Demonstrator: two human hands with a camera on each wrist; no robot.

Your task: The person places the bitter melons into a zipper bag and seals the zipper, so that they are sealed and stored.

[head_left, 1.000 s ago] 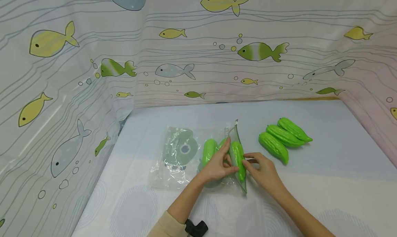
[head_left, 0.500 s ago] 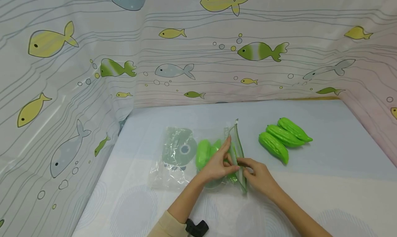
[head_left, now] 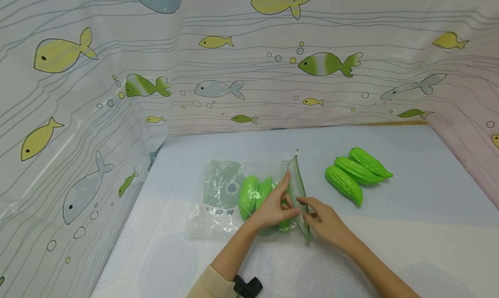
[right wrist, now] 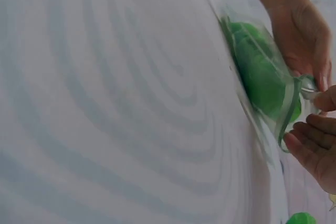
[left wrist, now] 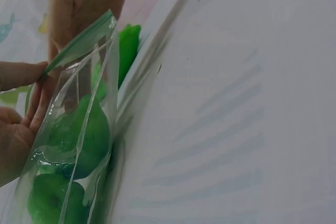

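A clear zip bag with a green-edged mouth lies on the table, printed with a grey-green cartoon figure. Inside it are bright green bitter gourds; one gourd is farthest in, a second gourd lies beside it, and another gourd is partly hidden by the left hand. My left hand holds the bag near its mouth, thumb and fingers spread along the edge. At the mouth, my right hand pinches the green rim between thumb and fingers, also seen from the right wrist, where the hand sits against the zip strip.
To the right lie three loose bitter gourds: a near one, a middle one and a far one. A fish-patterned curtain hangs behind and at both sides of the table.
The gourd at the bag's mouth has gone inside under my left hand, and the gourds within have shifted left. My right hand has moved slightly left onto the rim; my left hand has stayed put.
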